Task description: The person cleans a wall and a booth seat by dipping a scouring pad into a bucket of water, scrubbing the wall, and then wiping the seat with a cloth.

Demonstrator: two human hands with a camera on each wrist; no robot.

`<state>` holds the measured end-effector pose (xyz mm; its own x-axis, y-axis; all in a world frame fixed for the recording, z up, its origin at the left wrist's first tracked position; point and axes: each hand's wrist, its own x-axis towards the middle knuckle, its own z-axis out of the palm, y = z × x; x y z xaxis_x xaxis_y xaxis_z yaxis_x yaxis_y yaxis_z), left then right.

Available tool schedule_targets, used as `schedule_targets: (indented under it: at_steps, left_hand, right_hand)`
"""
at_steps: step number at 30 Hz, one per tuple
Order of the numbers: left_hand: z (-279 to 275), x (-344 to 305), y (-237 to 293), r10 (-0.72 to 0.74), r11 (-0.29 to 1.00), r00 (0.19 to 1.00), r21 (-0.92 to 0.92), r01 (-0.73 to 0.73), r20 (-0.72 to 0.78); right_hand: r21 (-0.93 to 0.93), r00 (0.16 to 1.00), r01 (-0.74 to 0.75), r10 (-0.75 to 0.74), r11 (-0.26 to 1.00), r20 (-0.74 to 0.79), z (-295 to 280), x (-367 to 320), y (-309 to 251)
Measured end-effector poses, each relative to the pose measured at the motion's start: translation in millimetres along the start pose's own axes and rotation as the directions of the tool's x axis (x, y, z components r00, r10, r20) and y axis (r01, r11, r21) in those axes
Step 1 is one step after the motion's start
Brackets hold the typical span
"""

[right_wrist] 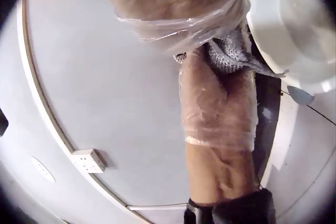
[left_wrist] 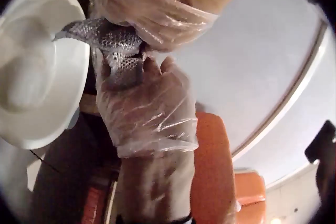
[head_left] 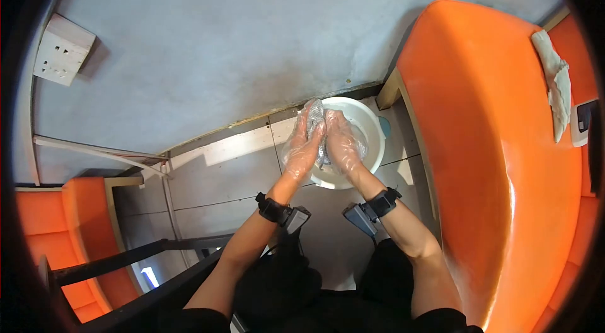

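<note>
Both hands wear clear plastic gloves and are close together over the white basin (head_left: pixel 378 147). A silver-grey piece (head_left: pixel 317 117) with a mesh-like or scaly surface lies between them. In the left wrist view, the left hand (left_wrist: pixel 157 11) grips this piece (left_wrist: pixel 100 35) from above, its fingertips partly hidden, while curled fingers of the right hand (left_wrist: pixel 149 108) hold the lower part. From the right wrist, the piece (right_wrist: pixel 226 56) shows between the right hand (right_wrist: pixel 178 3) and the left hand (right_wrist: pixel 218 100), a thin pointed end hanging toward the basin. What it is, I cannot tell.
An orange bench (head_left: pixel 466 99) stands to the right, with a pale cloth (head_left: pixel 556 84) on it. The grey wall (head_left: pixel 220 36) rises beyond the basin. A socket box (head_left: pixel 63 49) is at the left, above another orange seat (head_left: pixel 94 219) and a dark rail (head_left: pixel 107 268).
</note>
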<state>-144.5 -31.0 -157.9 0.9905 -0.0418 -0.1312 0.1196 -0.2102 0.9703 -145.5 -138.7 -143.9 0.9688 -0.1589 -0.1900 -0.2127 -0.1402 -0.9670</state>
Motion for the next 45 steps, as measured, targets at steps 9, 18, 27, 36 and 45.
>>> schedule_targets:
  at_steps: [9, 18, 27, 36, 45]
  left_hand:
    - [-6.7, -3.5, 33.3, 0.413, 0.823, 0.906, 0.463, -0.328, -0.092]
    - [-97.0, 78.6, 70.4, 0.911, 0.050, 0.304, 0.657, -0.752, 0.279]
    - [-81.1, 102.1, -34.4, 0.277, -0.198, 0.568, 0.624, -0.756, 0.775]
    - [-87.0, 99.7, 40.8, 0.522, 0.696, 0.833, 0.473, -0.540, 0.182]
    - [-58.3, 117.4, -71.6, 0.406, 0.151, 0.741, 0.760, -0.632, 0.535]
  right_hand:
    - [-0.005, 0.983, 0.035, -0.033, 0.999, 0.183, -10.6, -5.0, -6.1]
    - [0.216, 0.992, 0.109, -0.121, 0.970, 0.043, -38.1, 14.0, 4.3]
    - [0.156, 0.998, -0.035, 0.026, 0.987, 0.056, -40.1, 15.6, 18.2]
    - [0.082, 0.998, -0.025, 0.021, 0.996, 0.053, -34.8, 22.1, 56.6]
    - [0.141, 0.998, -0.009, 0.000, 0.990, 0.066, -35.2, 21.6, 45.6]
